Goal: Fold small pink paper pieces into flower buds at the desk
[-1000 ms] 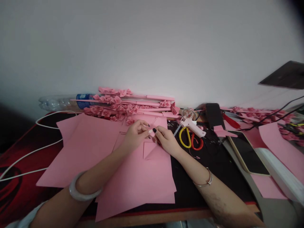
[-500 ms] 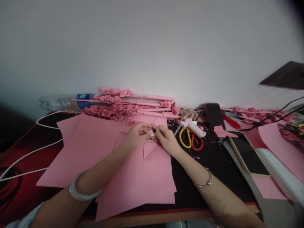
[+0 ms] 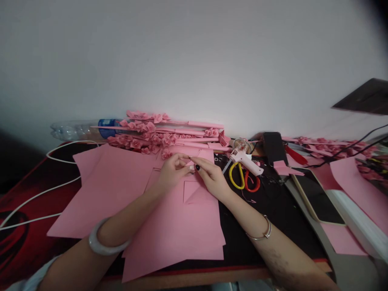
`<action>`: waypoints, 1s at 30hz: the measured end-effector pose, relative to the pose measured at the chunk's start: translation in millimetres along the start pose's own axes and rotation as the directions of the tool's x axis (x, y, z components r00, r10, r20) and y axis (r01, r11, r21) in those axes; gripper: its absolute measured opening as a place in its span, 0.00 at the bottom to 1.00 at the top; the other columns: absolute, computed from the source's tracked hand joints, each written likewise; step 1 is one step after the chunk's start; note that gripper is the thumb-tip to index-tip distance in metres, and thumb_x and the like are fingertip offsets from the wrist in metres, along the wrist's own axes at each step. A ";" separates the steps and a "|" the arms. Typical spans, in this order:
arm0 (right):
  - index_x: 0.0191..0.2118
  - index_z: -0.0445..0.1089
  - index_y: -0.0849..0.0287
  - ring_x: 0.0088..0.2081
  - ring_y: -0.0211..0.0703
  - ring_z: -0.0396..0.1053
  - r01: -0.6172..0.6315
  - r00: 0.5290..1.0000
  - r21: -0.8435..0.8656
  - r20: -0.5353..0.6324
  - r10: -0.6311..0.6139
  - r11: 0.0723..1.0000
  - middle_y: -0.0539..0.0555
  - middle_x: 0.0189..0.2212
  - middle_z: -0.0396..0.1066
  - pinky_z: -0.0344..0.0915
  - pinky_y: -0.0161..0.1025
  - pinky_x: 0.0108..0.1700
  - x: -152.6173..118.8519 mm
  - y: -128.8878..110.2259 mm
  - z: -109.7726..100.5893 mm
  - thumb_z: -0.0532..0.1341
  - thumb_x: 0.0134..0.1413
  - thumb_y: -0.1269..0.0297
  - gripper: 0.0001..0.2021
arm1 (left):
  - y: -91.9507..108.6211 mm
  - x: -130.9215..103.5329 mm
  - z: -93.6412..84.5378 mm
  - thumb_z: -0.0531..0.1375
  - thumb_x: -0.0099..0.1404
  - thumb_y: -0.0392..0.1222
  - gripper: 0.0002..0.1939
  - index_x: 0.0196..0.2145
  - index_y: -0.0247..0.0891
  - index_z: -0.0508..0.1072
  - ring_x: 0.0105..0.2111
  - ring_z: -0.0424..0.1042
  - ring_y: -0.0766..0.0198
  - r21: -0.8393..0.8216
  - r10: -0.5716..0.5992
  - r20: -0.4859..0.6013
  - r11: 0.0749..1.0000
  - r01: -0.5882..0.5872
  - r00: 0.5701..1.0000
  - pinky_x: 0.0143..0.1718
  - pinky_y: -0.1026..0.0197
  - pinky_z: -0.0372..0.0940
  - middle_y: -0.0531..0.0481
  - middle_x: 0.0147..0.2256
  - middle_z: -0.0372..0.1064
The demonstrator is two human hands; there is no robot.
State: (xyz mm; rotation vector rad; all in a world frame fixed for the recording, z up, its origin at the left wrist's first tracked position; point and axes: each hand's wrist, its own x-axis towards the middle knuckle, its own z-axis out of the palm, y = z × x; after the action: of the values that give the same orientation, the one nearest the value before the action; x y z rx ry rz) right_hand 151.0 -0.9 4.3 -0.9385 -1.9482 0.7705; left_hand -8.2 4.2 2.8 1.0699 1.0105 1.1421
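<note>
My left hand point(image 3: 174, 171) and my right hand point(image 3: 211, 178) meet over the pink paper sheets point(image 3: 172, 234). Thumbs and fingertips of both hands pinch a small piece of pink paper point(image 3: 191, 163), mostly hidden by the fingers. Just below them lies a small pink square point(image 3: 197, 193) with a fold across it. Behind my hands, pink paper flowers point(image 3: 145, 141) on rolled paper stems lie along the wall.
Right of my hands are a pair of scissors point(image 3: 237, 176) with yellow and red handles and a white glue gun point(image 3: 247, 159). Farther right lie a phone point(image 3: 318, 196) and a black device point(image 3: 274, 148). A plastic bottle point(image 3: 75, 131) and white cable point(image 3: 39, 194) are left.
My right hand's fingers have straightened and its fingertips have shifted slightly left along the small paper. My left hand has moved a little left and its fingers have curled more.
</note>
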 end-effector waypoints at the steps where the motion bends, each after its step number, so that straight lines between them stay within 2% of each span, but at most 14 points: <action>1: 0.54 0.64 0.52 0.54 0.41 0.62 0.000 1.000 -0.002 0.001 0.000 1.000 0.54 0.51 0.66 0.57 0.44 0.56 -0.2 -0.2 -0.1 0.50 0.58 0.73 0.20 | 0.0 0.1 -0.3 0.64 0.50 0.36 0.14 0.35 0.36 0.66 0.26 0.70 0.69 -0.020 -0.017 -0.006 1.000 0.017 1.000 0.33 0.64 0.67 0.59 0.23 0.63; 6: 0.56 0.62 0.54 0.55 0.40 0.60 -0.001 1.000 -0.002 0.005 0.001 1.000 0.54 0.53 0.64 0.55 0.42 0.58 -1.3 -0.4 -0.3 0.50 0.57 0.74 0.21 | 1.7 0.4 -0.7 0.65 0.51 0.39 0.14 0.36 0.35 0.69 0.27 0.71 0.69 -0.067 -0.073 -0.017 0.995 0.072 0.997 0.36 0.61 0.68 0.53 0.29 0.69; 12: 0.57 0.60 0.54 0.57 0.41 0.58 0.008 1.000 -0.018 -0.002 -0.008 1.000 0.54 0.56 0.61 0.52 0.44 0.60 -1.2 -0.6 0.0 0.51 0.57 0.73 0.22 | 2.8 0.1 0.1 0.65 0.50 0.40 0.11 0.33 0.34 0.72 0.30 0.70 0.68 -0.090 -0.065 -0.046 0.994 0.061 0.997 0.37 0.61 0.68 0.50 0.31 0.71; 18: 0.58 0.59 0.53 0.59 0.43 0.56 -0.029 1.000 -0.038 0.006 0.029 0.999 0.54 0.57 0.59 0.51 0.47 0.61 -1.2 -1.6 0.1 0.52 0.58 0.71 0.22 | 0.8 0.3 -1.8 0.65 0.51 0.42 0.13 0.34 0.35 0.74 0.30 0.71 0.67 -0.060 -0.053 -0.053 0.997 0.050 0.997 0.37 0.60 0.68 0.48 0.35 0.73; 25: 0.58 0.57 0.53 0.59 0.43 0.54 -0.023 0.999 -0.042 0.027 0.024 0.999 0.53 0.58 0.58 0.50 0.47 0.61 -2.2 -0.2 0.1 0.52 0.58 0.70 0.22 | 6.8 -1.7 0.5 0.65 0.51 0.40 0.14 0.37 0.34 0.74 0.30 0.72 0.67 -0.070 -0.085 -0.074 0.994 0.079 0.994 0.39 0.59 0.68 0.47 0.35 0.74; 30: 0.57 0.61 0.55 0.60 0.42 0.54 -0.024 0.999 0.015 0.047 0.023 1.000 0.55 0.57 0.58 0.50 0.45 0.61 -1.0 -4.4 -1.6 0.52 0.58 0.69 0.20 | 9.3 -3.2 1.4 0.65 0.51 0.41 0.14 0.35 0.33 0.74 0.31 0.72 0.65 -0.076 -0.074 -0.071 0.995 0.068 0.995 0.39 0.59 0.68 0.48 0.34 0.74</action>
State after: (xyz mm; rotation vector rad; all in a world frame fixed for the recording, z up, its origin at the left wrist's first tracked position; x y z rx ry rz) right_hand 151.4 -3.8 8.1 -0.9436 -1.9720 0.8268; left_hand -9.0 1.7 12.4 0.9317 1.0484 1.1593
